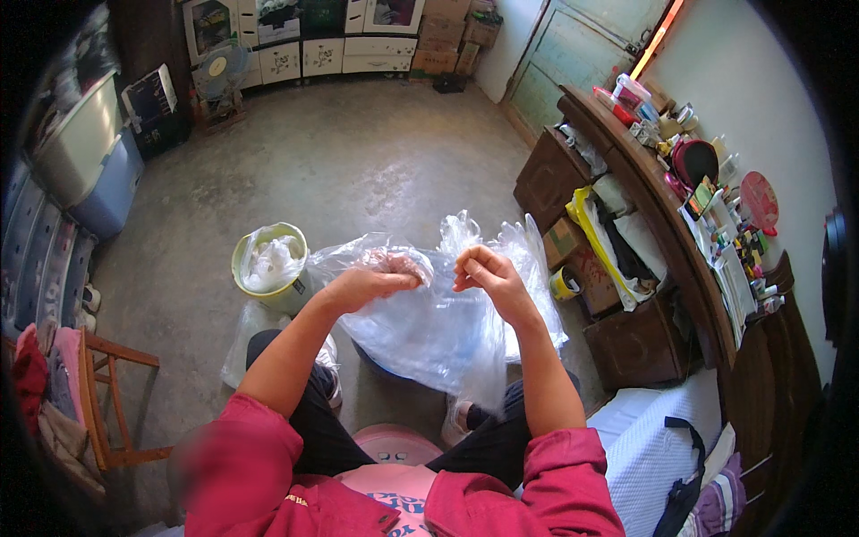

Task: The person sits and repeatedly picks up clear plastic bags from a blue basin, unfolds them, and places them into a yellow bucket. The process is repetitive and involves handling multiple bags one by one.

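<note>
Clear plastic bags point(429, 335) lie spread in front of me, between my knees, over a dark round rim that shows below them. My left hand point(376, 278) holds a bunched part of the clear plastic, thumb on top. To its right my right hand point(483, 268) is raised with curled fingers near the bags; whether it pinches any thin plastic cannot be told. More clear bags with handles point(530, 268) lie behind and right of that hand. On the left stands a yellow-green bucket point(295, 295) with crumpled plastic bags point(272, 260) in it.
A wooden chair point(114, 403) with clothes is at the left. A dark wooden desk point(644, 161) covered with small items runs along the right wall, boxes point(594, 282) under it. A pink stool point(396, 443) is beneath me. A fan point(221, 70) stands farther back.
</note>
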The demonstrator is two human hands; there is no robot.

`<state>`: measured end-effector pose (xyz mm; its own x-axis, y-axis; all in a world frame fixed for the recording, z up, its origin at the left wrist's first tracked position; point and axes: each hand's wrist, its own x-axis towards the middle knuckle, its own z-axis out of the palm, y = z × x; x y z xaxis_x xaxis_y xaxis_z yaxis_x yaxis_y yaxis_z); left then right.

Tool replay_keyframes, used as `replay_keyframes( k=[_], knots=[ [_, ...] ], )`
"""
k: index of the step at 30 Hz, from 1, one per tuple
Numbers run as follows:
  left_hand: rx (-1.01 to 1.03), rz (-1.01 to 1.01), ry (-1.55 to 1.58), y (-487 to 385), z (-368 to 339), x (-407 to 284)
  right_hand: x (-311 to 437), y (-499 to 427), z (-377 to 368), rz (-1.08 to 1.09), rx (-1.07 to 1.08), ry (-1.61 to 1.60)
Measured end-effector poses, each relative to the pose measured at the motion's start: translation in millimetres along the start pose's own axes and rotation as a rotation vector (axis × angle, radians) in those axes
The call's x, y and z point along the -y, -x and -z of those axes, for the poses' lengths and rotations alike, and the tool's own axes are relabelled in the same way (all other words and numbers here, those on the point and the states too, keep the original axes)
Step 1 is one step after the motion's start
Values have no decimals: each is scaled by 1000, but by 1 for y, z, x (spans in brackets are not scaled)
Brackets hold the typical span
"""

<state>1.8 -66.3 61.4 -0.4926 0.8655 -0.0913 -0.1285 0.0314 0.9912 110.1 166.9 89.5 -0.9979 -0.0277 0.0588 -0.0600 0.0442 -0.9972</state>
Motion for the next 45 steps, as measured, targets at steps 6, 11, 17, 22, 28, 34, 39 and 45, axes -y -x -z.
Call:
replay_keyframes(
  k=[6, 11, 17, 22, 28, 34, 39, 45],
  knots=[
    [-54, -14, -13, -7, -6, 13, 0, 6, -38, 80, -135, 480],
    [-84, -223, 19, -11, -22, 21, -9, 6, -25, -50, -192, 312],
    [7, -230, 324, -15, -24, 27, -10, 9, -25, -32, -224, -31],
    [-132, -110, 458, -18, -30, 32, -5, 7, -33, 181, -315, 458],
    [-202, -166, 441, -16, -43, 19, -6, 8, -25, -104, -143, 113],
    [-204, -301, 237, -23, -30, 44, -20, 4, -24, -68, -229, 75],
    [-207, -167, 458, -20, -32, 43, -1, 7, -40, -60, -343, 129],
    [-204, -136, 473, -20, -36, 35, -18, 6, -28, -109, -151, -259]
  ],
)
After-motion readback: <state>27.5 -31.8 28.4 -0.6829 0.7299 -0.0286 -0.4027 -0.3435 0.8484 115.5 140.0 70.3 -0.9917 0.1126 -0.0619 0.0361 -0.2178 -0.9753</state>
